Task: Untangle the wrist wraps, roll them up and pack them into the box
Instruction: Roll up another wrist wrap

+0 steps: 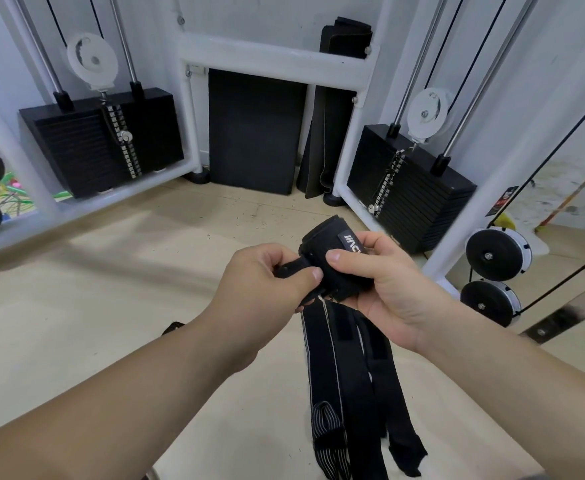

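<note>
A rolled black wrist wrap [322,240] with a white-lettered label sits in my right hand [381,289], thumb and fingers curled round it. My left hand [266,282] pinches a black strap end [289,269] sticking out of the roll's left side. Several loose black wrist wraps [349,382] hang down from under both hands, one ending in a striped elastic loop [327,427]. No box is in view.
A white cable machine frame [273,53] stands ahead, with black weight stacks at left [76,147] and right [412,192]. A black mat [253,129] leans against the back wall. Black pulley wheels [495,254] sit at right. The floor [111,271] is beige.
</note>
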`<state>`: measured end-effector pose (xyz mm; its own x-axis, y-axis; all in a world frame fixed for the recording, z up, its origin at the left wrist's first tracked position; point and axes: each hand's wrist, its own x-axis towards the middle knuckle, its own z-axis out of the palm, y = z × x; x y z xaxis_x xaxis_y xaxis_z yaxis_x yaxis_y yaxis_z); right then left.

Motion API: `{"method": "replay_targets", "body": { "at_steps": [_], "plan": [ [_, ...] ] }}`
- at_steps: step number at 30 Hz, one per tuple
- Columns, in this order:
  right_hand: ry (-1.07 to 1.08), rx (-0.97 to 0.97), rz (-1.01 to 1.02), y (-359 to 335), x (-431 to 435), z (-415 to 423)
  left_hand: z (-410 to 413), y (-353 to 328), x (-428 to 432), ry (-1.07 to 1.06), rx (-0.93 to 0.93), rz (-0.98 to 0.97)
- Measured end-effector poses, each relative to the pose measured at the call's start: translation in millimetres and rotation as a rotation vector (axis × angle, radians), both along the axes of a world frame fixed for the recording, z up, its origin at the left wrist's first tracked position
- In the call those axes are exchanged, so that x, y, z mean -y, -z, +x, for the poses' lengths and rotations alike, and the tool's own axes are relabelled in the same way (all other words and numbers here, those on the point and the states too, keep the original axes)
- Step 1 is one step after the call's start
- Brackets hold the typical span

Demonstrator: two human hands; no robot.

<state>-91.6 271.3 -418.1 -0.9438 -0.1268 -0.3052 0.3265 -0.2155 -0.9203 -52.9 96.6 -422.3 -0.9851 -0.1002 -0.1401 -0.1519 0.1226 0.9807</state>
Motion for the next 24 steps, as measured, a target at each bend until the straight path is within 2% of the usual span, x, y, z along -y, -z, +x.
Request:
{"method": "replay_targets", "body": {
  "at_steps": [4, 11, 14, 24],
  "plan": [
    [-0.030, -0.033, -0.002, 0, 2, 1, 0, -2, -2, 0.042, -0.008, -0.045],
    [-0.026, -0.005, -0.054, 4, -1, -3, -3, -5, 2, 0.181, 0.102, 0.124],
    [-0.033, 0.043, -0.118, 7, -6, -8, -3, -5, 2, 0.216, 0.102, 0.067],
    [-0.124, 0.062, -0.107, 12, -2, 0, 3, 2, -5, 0.054, -0.057, -0.051]
  ]
}}
